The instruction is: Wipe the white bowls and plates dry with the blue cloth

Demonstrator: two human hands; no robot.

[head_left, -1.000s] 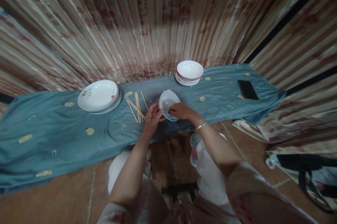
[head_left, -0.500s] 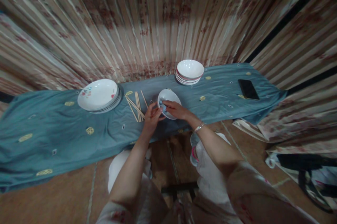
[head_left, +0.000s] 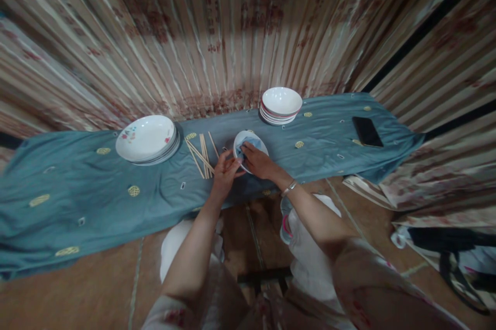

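Observation:
A white bowl [head_left: 263, 147] is tilted toward me above the front part of the table. My left hand [head_left: 225, 169] grips its left rim, thumb on the near edge and fingers under the outside. Inside the bowl, my right hand [head_left: 259, 161] presses a light blue cloth [head_left: 250, 140] against the inner wall, its fingers closed on the cloth. Just left of the bowl lie several wooden chopsticks [head_left: 203, 154], some crossed over each other.
A stack of white plates [head_left: 146, 139] with floral decoration stands on the left of the teal tablecloth [head_left: 104, 195]. Farther back sits a stack of white bowls [head_left: 281, 101]. A black phone-like slab [head_left: 367, 131] lies at the right. A patterned curtain [head_left: 217, 35] hangs behind the table.
My right hand has shifted the cloth within the bowl, and more of the cloth now shows along the upper inside. My left hand keeps its hold on the rim.

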